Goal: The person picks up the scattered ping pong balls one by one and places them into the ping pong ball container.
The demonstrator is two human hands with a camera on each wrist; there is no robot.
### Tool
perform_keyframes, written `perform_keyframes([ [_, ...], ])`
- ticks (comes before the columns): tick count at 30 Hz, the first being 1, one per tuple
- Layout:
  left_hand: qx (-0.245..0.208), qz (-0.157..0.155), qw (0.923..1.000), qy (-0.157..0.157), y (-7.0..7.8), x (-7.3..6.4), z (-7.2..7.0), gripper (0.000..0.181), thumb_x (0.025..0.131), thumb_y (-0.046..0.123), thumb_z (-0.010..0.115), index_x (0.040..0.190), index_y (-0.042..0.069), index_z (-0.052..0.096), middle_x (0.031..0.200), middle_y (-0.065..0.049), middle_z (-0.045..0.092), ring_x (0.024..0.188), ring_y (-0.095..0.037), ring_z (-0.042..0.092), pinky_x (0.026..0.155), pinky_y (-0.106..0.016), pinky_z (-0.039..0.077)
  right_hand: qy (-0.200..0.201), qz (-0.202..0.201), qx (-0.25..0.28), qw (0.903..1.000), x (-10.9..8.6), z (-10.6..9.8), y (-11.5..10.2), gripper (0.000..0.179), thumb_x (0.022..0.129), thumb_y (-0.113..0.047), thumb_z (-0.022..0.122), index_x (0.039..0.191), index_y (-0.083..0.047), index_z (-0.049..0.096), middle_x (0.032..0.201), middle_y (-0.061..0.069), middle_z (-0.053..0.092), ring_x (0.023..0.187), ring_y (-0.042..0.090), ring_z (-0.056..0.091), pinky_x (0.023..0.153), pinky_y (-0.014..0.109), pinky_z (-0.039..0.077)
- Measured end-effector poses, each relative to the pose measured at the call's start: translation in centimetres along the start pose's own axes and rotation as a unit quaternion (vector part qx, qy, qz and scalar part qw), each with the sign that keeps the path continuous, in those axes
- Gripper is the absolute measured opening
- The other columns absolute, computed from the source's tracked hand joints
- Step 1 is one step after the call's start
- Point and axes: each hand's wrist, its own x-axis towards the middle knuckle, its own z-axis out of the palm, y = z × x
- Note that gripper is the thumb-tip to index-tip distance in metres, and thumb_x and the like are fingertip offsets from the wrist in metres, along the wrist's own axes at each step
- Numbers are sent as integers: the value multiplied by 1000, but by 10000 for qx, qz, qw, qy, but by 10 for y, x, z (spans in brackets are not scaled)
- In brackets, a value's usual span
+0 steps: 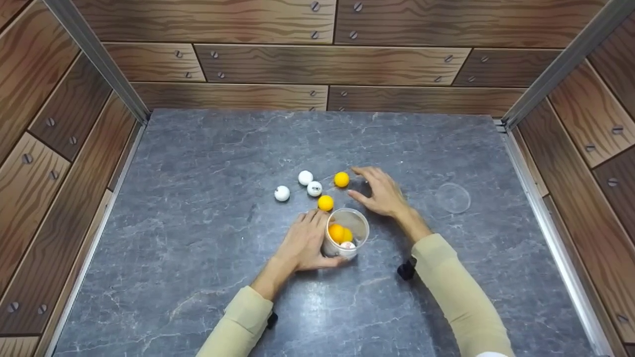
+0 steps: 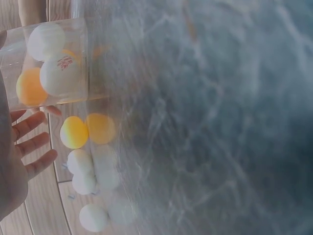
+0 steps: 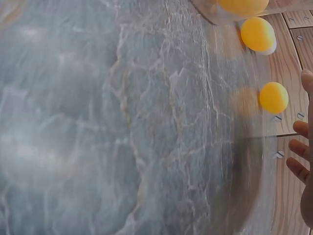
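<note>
The clear cup [image 1: 359, 223] stands upright on the table [image 1: 173, 198], its thin wall probably light, slick and easily dented, best held around the side, where the left grip [image 1: 303, 242] curls. The orange ball [image 1: 341, 179] just beyond the spread right grip [image 1: 381, 194] looks light and apt to roll; pinch its middle. Overlap obscures the cup's full count of balls [image 1: 337, 233].

No words or numbers can be read. The red-marked white ball [image 2: 57, 81] in the clear cup [image 1: 359, 229] bears blurred red print [image 2: 64, 62]. Dark print [image 1: 316, 188] on a loose white ball [image 1: 313, 193] is too small to decipher.
</note>
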Motion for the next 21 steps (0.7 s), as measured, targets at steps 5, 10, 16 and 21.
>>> perform_keyframes([
  [5, 47, -8, 10000, 0, 0, 0, 0, 101, 75, 79, 71, 143, 8, 49, 136, -8, 61, 123, -27, 60, 107, -44, 53, -71, 57, -42, 9999, 4, 4, 1, 68, 97, -52, 71, 153, -16, 55, 146, 10, 64, 135, 33, 59, 115, 56, 47],
  [10, 122, 28, 9999, 47, -1, 1, 1, 101, 75, 80, 71, 143, 8, 49, 137, -8, 61, 123, -27, 60, 107, -44, 53, -68, 49, -44, 10000, 8, 9, 2, 67, 97, -49, 71, 152, -14, 56, 146, 12, 64, 136, 35, 58, 117, 57, 46],
  [16, 89, 60, 9999, 42, -1, 0, 0, 101, 76, 81, 68, 142, 8, 49, 136, -8, 61, 124, -27, 60, 107, -44, 53, -29, 83, 22, 10000, 14, 15, 0, 66, 97, -49, 71, 151, -14, 56, 145, 11, 65, 135, 34, 60, 115, 58, 47],
  [21, 220, 55, 9997, -18, -1, 0, 0, 100, 77, 84, 65, 141, 9, 49, 135, -8, 61, 124, -27, 60, 106, -43, 54, -26, 242, 92, 9997, 19, 19, -4, 66, 97, -50, 71, 152, -15, 56, 143, 10, 66, 134, 33, 60, 114, 57, 49],
])
